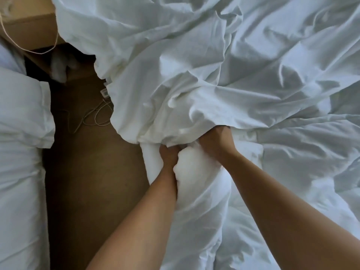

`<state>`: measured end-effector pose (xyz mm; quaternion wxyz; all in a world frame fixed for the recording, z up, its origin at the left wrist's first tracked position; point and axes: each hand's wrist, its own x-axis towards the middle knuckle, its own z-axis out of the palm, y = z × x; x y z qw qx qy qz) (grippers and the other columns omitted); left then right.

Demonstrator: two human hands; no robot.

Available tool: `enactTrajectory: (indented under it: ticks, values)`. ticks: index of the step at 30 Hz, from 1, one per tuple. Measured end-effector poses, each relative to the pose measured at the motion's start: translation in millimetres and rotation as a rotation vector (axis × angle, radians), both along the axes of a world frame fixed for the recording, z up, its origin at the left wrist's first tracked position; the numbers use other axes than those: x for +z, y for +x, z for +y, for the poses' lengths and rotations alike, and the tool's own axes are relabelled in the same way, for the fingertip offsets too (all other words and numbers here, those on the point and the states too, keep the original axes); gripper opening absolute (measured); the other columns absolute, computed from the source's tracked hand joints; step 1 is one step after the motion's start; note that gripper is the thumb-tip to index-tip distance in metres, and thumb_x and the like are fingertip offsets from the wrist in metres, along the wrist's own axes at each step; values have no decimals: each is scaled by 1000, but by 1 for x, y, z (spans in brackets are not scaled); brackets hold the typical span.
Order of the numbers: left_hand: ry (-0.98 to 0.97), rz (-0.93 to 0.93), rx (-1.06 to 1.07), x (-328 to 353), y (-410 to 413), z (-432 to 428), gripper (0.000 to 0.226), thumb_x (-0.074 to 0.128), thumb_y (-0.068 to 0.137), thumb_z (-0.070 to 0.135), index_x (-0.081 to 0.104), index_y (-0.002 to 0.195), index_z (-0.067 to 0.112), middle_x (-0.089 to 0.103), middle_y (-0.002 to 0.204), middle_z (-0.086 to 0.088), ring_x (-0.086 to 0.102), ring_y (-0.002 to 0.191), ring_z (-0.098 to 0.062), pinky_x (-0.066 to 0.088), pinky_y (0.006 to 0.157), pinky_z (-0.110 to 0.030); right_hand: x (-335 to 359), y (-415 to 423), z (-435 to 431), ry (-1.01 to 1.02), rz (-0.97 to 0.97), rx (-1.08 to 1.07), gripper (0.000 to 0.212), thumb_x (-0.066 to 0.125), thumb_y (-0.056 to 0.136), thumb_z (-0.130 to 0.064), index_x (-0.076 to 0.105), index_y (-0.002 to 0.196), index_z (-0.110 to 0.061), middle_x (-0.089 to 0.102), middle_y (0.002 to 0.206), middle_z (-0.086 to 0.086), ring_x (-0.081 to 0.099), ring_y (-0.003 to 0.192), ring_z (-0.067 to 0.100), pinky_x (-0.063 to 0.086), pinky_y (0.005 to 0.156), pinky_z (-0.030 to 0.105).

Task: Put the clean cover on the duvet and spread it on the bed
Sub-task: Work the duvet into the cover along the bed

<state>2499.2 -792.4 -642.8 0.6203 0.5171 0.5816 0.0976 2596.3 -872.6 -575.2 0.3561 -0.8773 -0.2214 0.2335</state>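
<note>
Both hands are right at the middle of the view, working one bunched corner. The left hand is clenched, its fingers curled round a puffy fold of the duvet. The padding bulges out just at 4 o'clock of that fist and presses against the forearm. The right hand sits just at 2 o'clock of the left one, back of the hand up. Its fingers are tucked under the hem of the duvet cover, so I cannot tell how they lie or what they grasp.

The cover is a crumpled white heap running from 11 o'clock round to 3 o'clock, and its lower edge drapes over both hands. The duvet stretches from the hands out to 3 o'clock and down to 5 o'clock, quilted and rumpled.

Brown floor shows at 7 to 9 o'clock, with thin cables lying on it near the cover's edge. White bedding fills the 9 o'clock side. A wooden nightstand stands at 11 o'clock.
</note>
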Motion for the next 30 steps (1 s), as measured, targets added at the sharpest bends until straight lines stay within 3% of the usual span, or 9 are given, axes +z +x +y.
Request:
enactTrajectory:
  ticks: [5, 9, 11, 15, 19, 22, 26, 28, 30]
  values:
    - [50, -31, -34, 35, -44, -74, 44, 32, 108, 1, 46, 72, 23, 49, 70, 10, 52, 64, 0, 40, 60, -3, 33, 3, 12, 84, 32, -133, 41, 73, 80, -12, 61, 119, -13, 62, 106, 3, 57, 102, 23, 47, 88, 34]
    - [57, -52, -195, 61, -85, -116, 43, 41, 101, -1, 38, 62, 17, 45, 52, 17, 40, 50, 0, 35, 50, -12, 40, 18, 14, -186, -239, 17, 33, 68, 80, -6, 66, 111, 1, 65, 104, 18, 61, 97, 36, 50, 80, 40]
    - [90, 85, -350, 63, -99, -116, 36, 46, 101, 4, 49, 68, 18, 60, 70, 9, 51, 64, -4, 45, 61, -19, 34, 10, 5, -429, -197, 204, 40, 65, 88, -25, 61, 125, -9, 64, 118, 16, 61, 107, 36, 49, 86, 38]
    - [51, 310, -504, 68, -106, -92, 33, 42, 105, 5, 55, 135, 9, 60, 136, -13, 58, 123, -29, 46, 104, -34, 18, -16, -31, -778, 127, 617, 68, 61, 82, -64, 54, 137, -25, 54, 142, 3, 54, 123, 25, 44, 104, 38]
    - [248, 493, -958, 77, -104, -72, 10, 49, 101, 32, 57, 94, 32, 66, 117, 4, 60, 112, -19, 45, 97, -31, 37, 37, -69, 106, 1127, -132, 81, 88, 56, -46, 65, 126, -11, 71, 117, 10, 69, 107, 28, 53, 99, 42]
    - [329, 591, -1234, 80, -98, -58, 12, 52, 94, 29, 57, 84, 30, 67, 109, 5, 63, 103, -19, 46, 88, -30, 30, 74, -72, 619, 1087, -688, 62, 77, 81, -46, 58, 124, -5, 69, 117, 15, 68, 110, 31, 52, 99, 41]
    - [327, 670, -1435, 94, -75, -36, 17, 52, 93, 28, 63, 106, 27, 65, 112, 3, 61, 96, -18, 43, 78, -28, 35, 74, -98, 706, 1071, -597, 33, 47, 102, -23, 74, 106, -5, 75, 84, 9, 74, 75, 23, 59, 61, 31]
    - [386, 735, -1394, 105, -63, -25, 10, 48, 90, 27, 58, 94, 27, 63, 104, 2, 59, 89, -20, 44, 76, -30, 33, 61, -163, 728, 1023, -662, 30, 52, 99, -26, 76, 109, -12, 75, 98, 10, 73, 82, 24, 59, 64, 34]
    - [480, 763, -1317, 116, -51, -28, 11, 45, 87, 32, 54, 83, 28, 64, 99, 2, 60, 88, -22, 45, 76, -33, 25, 27, -236, 381, 779, -944, 31, 53, 99, -23, 66, 124, -11, 68, 118, 14, 67, 90, 29, 54, 62, 34]
